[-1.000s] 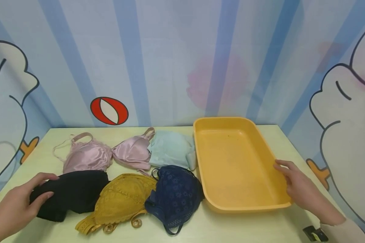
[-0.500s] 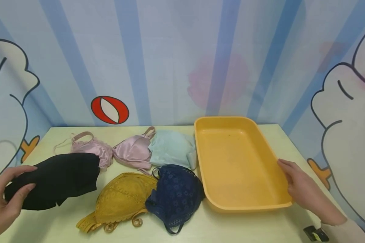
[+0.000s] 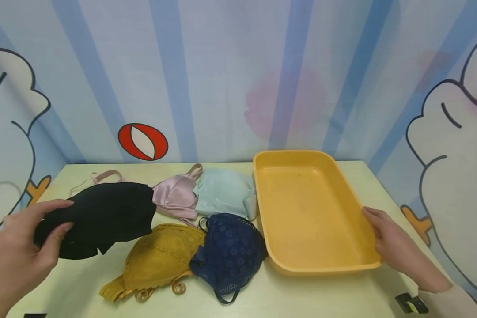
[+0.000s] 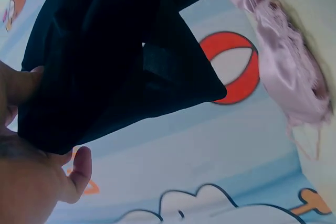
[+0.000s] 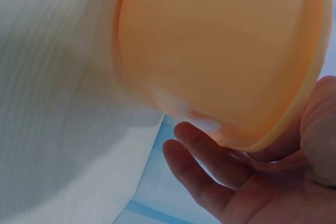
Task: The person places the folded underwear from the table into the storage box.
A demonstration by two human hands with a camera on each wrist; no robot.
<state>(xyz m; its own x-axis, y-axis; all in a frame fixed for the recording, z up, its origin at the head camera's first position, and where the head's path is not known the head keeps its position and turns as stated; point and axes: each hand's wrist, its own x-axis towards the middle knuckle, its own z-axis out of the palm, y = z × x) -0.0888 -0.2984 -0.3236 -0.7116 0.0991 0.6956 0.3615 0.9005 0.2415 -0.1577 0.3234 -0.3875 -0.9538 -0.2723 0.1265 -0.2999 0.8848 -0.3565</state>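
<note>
My left hand (image 3: 21,251) pinches the left end of a black bra (image 3: 107,216) between thumb and fingers and holds it above the table. In the left wrist view the black bra (image 4: 100,82) hangs loosely unfolded from the hand. At the right, my right hand (image 3: 397,247) holds the side rim of a yellow plastic tray (image 3: 314,212). Seen from the right wrist, the tray's rim (image 5: 286,121) lies between thumb and index finger, with other fingers outside. A mustard lace bra (image 3: 163,256) and a navy bra (image 3: 232,254) lie at the front.
A pink satin bra (image 3: 176,196), partly hidden behind the black one, lies at the back left. A folded mint garment (image 3: 224,192) touches the tray's left side. A printed cloth wall (image 3: 222,88) stands behind the pale table (image 3: 286,296).
The left hand has lifted the black bra off the table, drawn it left, then moved it right and up over the pink bra. The right hand has closed slightly on the tray rim.
</note>
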